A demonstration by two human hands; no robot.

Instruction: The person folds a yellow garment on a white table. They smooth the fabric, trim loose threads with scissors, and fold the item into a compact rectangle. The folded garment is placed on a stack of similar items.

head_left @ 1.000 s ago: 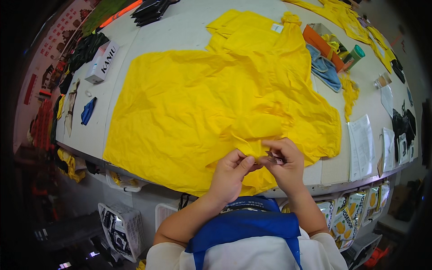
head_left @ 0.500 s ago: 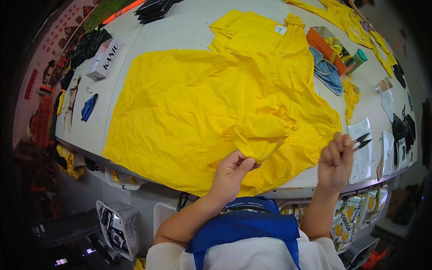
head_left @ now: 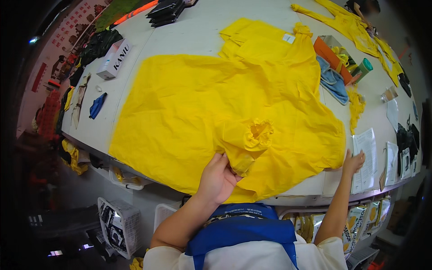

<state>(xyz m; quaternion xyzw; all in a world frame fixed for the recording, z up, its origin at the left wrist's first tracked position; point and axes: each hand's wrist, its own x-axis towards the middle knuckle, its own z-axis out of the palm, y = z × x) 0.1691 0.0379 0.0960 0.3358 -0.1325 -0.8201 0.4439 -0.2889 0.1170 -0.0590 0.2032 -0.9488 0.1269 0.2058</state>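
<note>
A large yellow waterproof garment (head_left: 180, 108), probably a raincoat, lies spread over the table before me. My left hand (head_left: 218, 177) grips a sleeve at its near side, thumb and fingers closed on the fabric. The gathered elastic cuff (head_left: 259, 135) of that sleeve stands up just beyond my fingers, its round opening showing. My right hand (head_left: 354, 163) is off the garment's right edge, at the near left edge of some printed papers (head_left: 366, 155). Its fingers are partly curled, and whatever they hold is hidden; no snips show now.
Folded yellow pieces (head_left: 252, 36) lie at the far side. To the right are a blue cloth (head_left: 332, 81), an orange box (head_left: 330, 56), a green-lidded container (head_left: 363, 67) and a clear cup (head_left: 389, 94). A white box (head_left: 113, 58) stands left. Baskets (head_left: 119, 225) sit below the table edge.
The sleeve cuff has swung left and its opening has turned upward. My right hand has moved slightly right and down to the papers; the dark-bladed snips it held are out of sight.
</note>
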